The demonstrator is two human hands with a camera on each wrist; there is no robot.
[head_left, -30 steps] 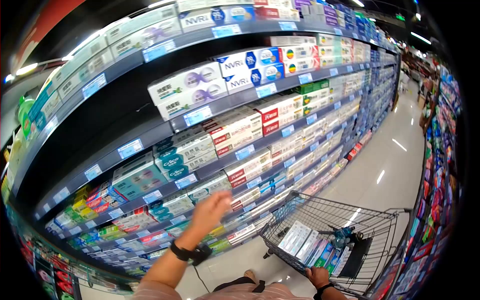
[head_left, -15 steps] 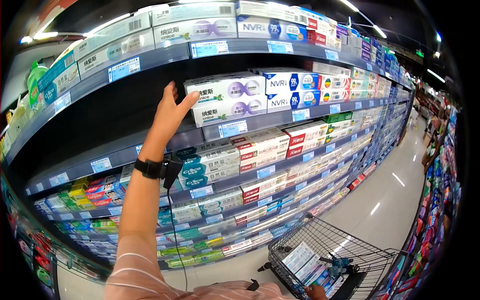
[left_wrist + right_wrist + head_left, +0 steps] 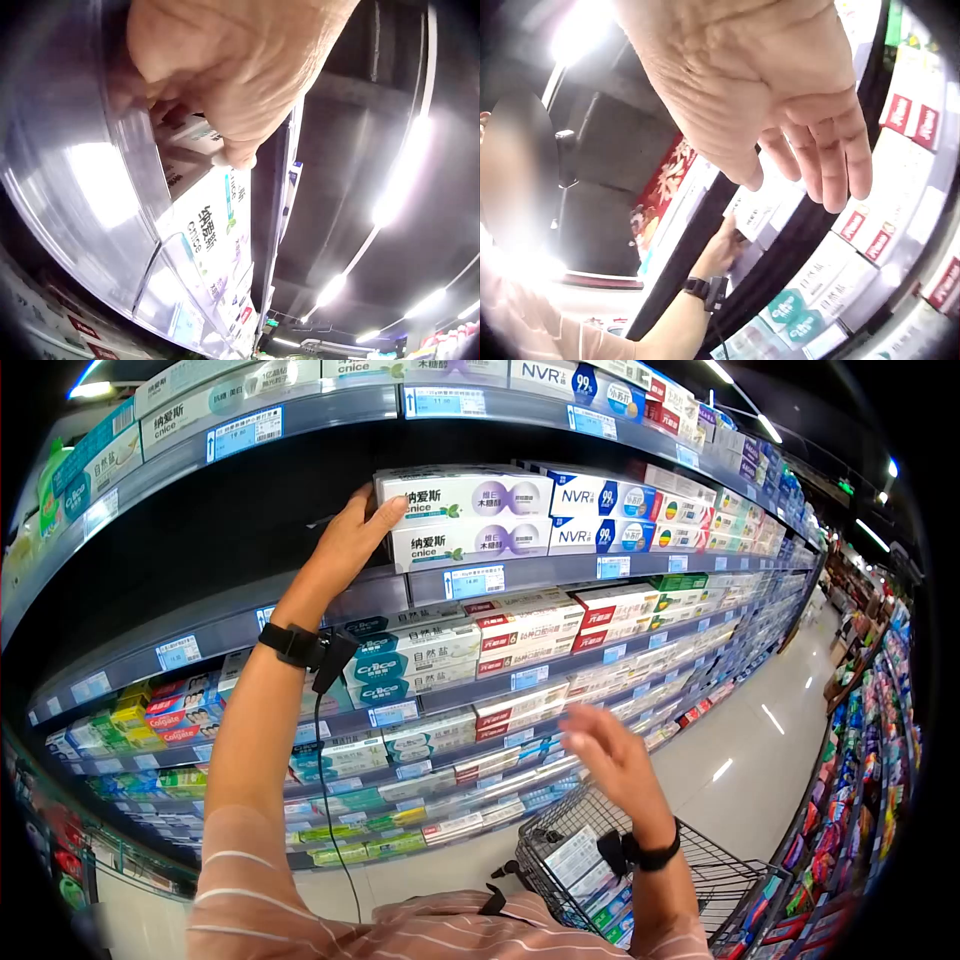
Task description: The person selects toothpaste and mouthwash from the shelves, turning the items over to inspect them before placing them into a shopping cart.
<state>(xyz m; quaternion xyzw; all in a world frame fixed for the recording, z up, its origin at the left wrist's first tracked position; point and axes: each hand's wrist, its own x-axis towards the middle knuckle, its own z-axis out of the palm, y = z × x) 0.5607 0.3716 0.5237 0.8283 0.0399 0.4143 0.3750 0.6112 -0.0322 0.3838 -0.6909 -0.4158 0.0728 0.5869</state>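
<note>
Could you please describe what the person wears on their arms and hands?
The left hand and right hand are bare. A black left wristband and right wristband each carry a small black device; a thin black cable hangs from the left one. The sleeves are pink with white stripes.

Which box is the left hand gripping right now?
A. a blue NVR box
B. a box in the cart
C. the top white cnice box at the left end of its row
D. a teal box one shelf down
C: the left hand holds the end of the top white cnice box, thumb on its front corner, while the right hand hangs open above the cart.
</note>
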